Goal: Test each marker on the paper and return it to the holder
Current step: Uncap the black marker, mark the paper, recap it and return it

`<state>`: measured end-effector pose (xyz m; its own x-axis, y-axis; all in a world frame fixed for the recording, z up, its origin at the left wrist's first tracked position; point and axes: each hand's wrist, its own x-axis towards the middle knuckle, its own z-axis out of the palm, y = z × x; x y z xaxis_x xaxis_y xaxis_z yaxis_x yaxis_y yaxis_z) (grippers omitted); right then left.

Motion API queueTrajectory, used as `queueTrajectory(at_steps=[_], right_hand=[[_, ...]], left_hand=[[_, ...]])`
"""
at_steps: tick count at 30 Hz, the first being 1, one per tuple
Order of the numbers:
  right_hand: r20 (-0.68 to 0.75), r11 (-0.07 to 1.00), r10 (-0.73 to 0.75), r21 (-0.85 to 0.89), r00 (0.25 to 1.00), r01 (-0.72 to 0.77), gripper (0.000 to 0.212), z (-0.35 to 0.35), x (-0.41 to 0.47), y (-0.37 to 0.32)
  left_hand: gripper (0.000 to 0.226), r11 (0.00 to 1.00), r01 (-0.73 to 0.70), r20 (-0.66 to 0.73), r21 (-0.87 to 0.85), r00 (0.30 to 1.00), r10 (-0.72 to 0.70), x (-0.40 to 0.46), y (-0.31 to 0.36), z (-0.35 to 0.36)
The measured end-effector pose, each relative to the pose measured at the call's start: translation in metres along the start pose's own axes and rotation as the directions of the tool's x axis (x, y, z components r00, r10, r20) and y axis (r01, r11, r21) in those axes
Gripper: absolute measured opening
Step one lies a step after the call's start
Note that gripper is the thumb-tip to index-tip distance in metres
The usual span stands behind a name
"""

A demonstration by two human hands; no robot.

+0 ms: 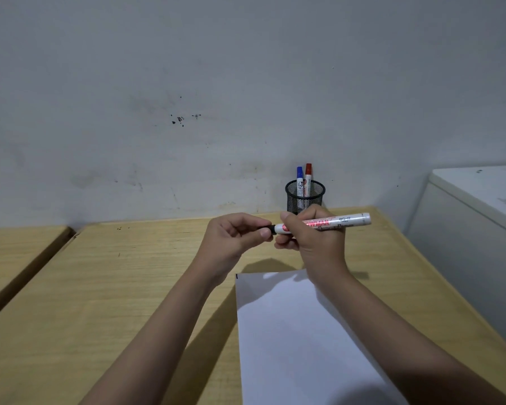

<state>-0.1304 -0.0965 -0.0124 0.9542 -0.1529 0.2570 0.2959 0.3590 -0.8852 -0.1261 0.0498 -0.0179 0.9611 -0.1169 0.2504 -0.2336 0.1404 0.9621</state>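
Note:
A white marker (351, 221) with red lettering lies level in the air above the desk, held around its barrel by my right hand (313, 232). My left hand (234, 235) pinches the marker's black cap (270, 228) at its left end; the cap sits against the barrel. A white sheet of paper (292, 340) lies on the desk below and in front of my hands, with a tiny black mark at its top left corner. A black mesh holder (304, 197) stands at the wall behind my right hand, with a blue-capped marker (299, 179) and a red-capped marker (308, 176) upright in it.
The wooden desk (123, 287) runs to the grey wall. A second desk (15, 249) adjoins on the left across a narrow gap. A white cabinet (479, 217) stands at the right, close to the desk's edge.

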Motion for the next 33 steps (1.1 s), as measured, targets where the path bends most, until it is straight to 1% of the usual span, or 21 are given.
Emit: queueTrajectory(at_steps=[3,5,8,9,10,11,12,13,14,15,16,17,18,19,20,22,24,26,28,30,33], right_hand=[[0.008,0.999,-0.034,0.002,0.999,0.034,0.029,0.001,0.001,-0.005],[0.022,1.0,-0.011,-0.005,1.0,0.012,0.029,0.0,0.002,-0.005],[0.074,0.988,0.156,0.001,0.985,-0.156,0.025,-0.001,0.009,-0.005],[0.08,0.975,0.224,-0.016,0.971,-0.224,0.03,-0.002,0.012,-0.006],[0.075,0.958,0.282,-0.068,0.956,-0.278,0.035,-0.003,0.014,-0.007],[0.061,0.943,0.305,-0.157,0.95,-0.293,0.038,-0.005,0.016,-0.007],[0.045,0.93,0.272,-0.268,0.961,-0.251,0.039,-0.007,0.017,-0.005],[0.039,0.915,0.179,-0.375,0.983,-0.152,0.037,-0.01,0.017,-0.004],[0.058,0.884,0.038,-0.467,0.998,-0.007,0.034,-0.012,0.017,-0.003],[0.114,0.819,-0.113,-0.551,0.987,0.158,0.029,-0.015,0.019,-0.004],[0.201,0.721,-0.219,-0.626,0.955,0.297,0.027,-0.018,0.023,-0.005],[0.294,0.613,-0.271,-0.682,0.917,0.399,0.028,-0.021,0.028,-0.007],[0.367,0.529,-0.284,-0.711,0.886,0.464,0.031,-0.022,0.033,-0.009],[0.411,0.495,-0.277,-0.714,0.869,0.495,0.033,-0.024,0.038,-0.011],[0.431,0.493,-0.277,-0.703,0.859,0.512,0.034,-0.025,0.042,-0.013],[0.438,0.512,-0.315,-0.668,0.842,0.54,0.034,-0.028,0.051,-0.015],[0.413,0.524,-0.374,-0.645,0.83,0.557,0.038,-0.033,0.062,-0.018],[0.33,0.557,-0.447,-0.625,0.832,0.547,0.046,-0.038,0.079,-0.029],[0.216,0.6,-0.514,-0.601,0.83,0.528,0.053,-0.045,0.101,-0.044],[0.129,0.627,-0.554,-0.586,0.823,0.514,0.05,-0.05,0.124,-0.055],[0.054,0.64,-0.549,-0.614,0.834,0.461,0.045,-0.056,0.154,-0.055]], left_hand=[[0.014,0.997,-0.074,-0.032,0.031,0.997,0.075,-0.002,0.003,0.006],[0.014,0.995,-0.085,-0.041,0.047,0.995,0.087,-0.004,0.004,0.008],[0.014,0.994,-0.087,-0.104,0.07,0.99,0.094,-0.001,0.005,0.007],[0.013,0.993,-0.091,-0.146,0.081,0.984,0.102,0.002,0.006,0.007],[0.011,0.99,-0.095,-0.191,0.1,0.975,0.113,0.005,0.007,0.006],[0.009,0.987,-0.098,-0.235,0.131,0.964,0.127,0.008,0.009,0.004],[0.009,0.979,-0.102,-0.27,0.176,0.952,0.147,0.012,0.01,0.002],[0.009,0.968,-0.105,-0.288,0.229,0.942,0.17,0.015,0.01,0.0],[0.009,0.954,-0.108,-0.288,0.281,0.938,0.191,0.018,0.012,-0.001],[0.009,0.941,-0.108,-0.278,0.322,0.939,0.203,0.021,0.013,-0.001],[0.008,0.931,-0.107,-0.263,0.349,0.942,0.206,0.024,0.015,0.002],[0.008,0.926,-0.108,-0.246,0.363,0.947,0.207,0.028,0.017,0.005],[0.009,0.924,-0.114,-0.23,0.366,0.951,0.208,0.033,0.019,0.009],[0.009,0.923,-0.124,-0.213,0.363,0.954,0.212,0.037,0.022,0.013],[0.011,0.924,-0.137,-0.197,0.358,0.956,0.218,0.042,0.024,0.017],[0.015,0.917,-0.167,-0.164,0.363,0.957,0.24,0.052,0.028,0.026],[0.023,0.909,-0.202,-0.136,0.366,0.954,0.267,0.063,0.029,0.032],[0.03,0.905,-0.207,-0.138,0.372,0.952,0.275,0.078,0.024,0.037],[0.034,0.869,-0.183,-0.157,0.46,0.946,0.282,0.094,0.012,0.04],[0.041,0.817,-0.132,-0.166,0.561,0.949,0.267,0.109,-0.004,0.041],[0.052,0.736,-0.077,-0.125,0.672,0.968,0.216,0.126,-0.029,0.047]])
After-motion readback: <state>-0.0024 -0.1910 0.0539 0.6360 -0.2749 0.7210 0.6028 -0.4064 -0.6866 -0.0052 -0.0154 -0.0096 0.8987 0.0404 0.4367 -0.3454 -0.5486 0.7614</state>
